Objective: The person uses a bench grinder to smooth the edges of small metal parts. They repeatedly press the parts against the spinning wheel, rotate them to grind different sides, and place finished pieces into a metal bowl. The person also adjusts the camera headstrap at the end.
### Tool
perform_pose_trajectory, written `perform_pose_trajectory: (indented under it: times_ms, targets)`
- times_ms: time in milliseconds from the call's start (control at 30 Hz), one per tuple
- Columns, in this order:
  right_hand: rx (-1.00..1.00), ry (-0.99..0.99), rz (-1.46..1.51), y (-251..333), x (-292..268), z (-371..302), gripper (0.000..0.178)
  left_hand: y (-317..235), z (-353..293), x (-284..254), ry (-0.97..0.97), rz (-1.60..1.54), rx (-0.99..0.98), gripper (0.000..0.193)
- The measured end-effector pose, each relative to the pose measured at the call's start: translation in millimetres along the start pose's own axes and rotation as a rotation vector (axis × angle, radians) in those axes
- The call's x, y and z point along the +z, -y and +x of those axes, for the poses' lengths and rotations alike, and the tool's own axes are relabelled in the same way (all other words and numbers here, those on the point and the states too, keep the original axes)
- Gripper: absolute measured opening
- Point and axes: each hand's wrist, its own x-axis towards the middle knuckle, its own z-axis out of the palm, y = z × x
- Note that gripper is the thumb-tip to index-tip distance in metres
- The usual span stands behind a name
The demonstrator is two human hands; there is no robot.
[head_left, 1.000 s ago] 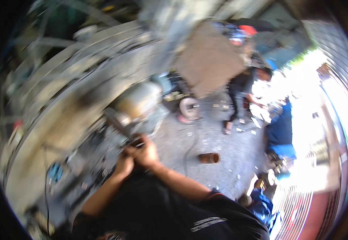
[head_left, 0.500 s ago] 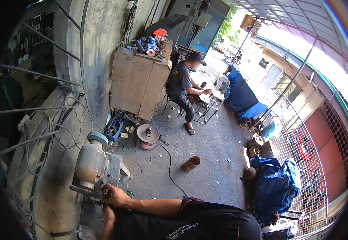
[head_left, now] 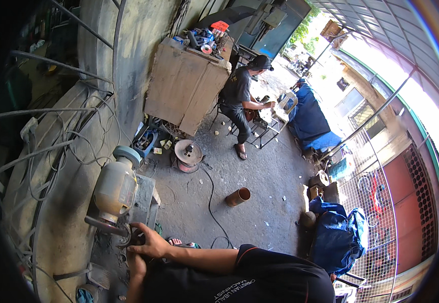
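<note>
1. OK, grip first: the right hand (head_left: 152, 244) is curled round a dark piece (head_left: 135, 239), thumb on the near side and index finger arched over the far side. So yeah, that hand is closed on something.
2. The left hand (head_left: 136, 266) sits tucked right below it, nearer the body. Its fingers are mostly hidden, so I can't tell if it's gripping too.
3. The dark piece is at the near end of the bench grinder (head_left: 114, 191), just right of its dark near wheel (head_left: 104, 225). Touching or a hair apart? Can't tell from here.
4. Key bit of geometry: the wheel lies left of the grip and slightly beyond it, with the piece in between. Right hand is the nearer of the 2. The piece's long axis is too covered to call.
5. The grinder's other wheel, a blue-grey one (head_left: 127, 155), is at its far end. A metal stand (head_left: 148, 204) is on the grinder's right.
6. Further right of the grinder: a reel (head_left: 188, 153), a black cable (head_left: 211, 198) and 1 rusty pipe section (head_left: 238, 197) on the floor.
7. Beyond the grinder there's a wooden cabinet (head_left: 181, 88), plus 1 seated co-worker (head_left: 238, 91) to its right.
</note>
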Motion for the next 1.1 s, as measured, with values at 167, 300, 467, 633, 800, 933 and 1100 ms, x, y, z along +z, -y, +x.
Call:
perform_pose_trajectory:
  times_ms: [167,300,467,633,800,933,1100]
  targets:
    - [-0.025,-0.028,-0.091,10.5,1.3,-5.6,0.078,-15.5,-1.5,14.3,-0.055,-0.086,-0.015,0.043]
    - [0.026,-0.057,-0.139,14.6,1.0,-3.5,0.076,-31.7,5.0,27.9,-0.066,-0.24,-0.1,0.042]
    - [0.058,-0.09,-0.25,12.6,1.5,3.9,0.083,-18.3,5.5,22.9,-0.167,-0.009,-0.186,0.041]
    - [0.088,-0.089,-0.291,16.7,9.5,12.1,0.081,3.1,10.7,19.5,-0.278,-0.222,-0.171,0.032]
    - [0.111,-0.116,-0.27,10.9,25.1,1.9,0.078,-12.0,-11.1,14.2,-0.242,0.008,-0.097,0.032]
    - [0.067,-0.196,-0.155,1.8,29.4,4.5,0.071,-22.1,-8.9,13.5,-0.209,0.14,-0.067,0.033]
    - [0.025,-0.177,-0.166,1.9,22.6,12.9,0.074,-26.9,2.4,19.0,-0.251,0.174,-0.047,0.033]
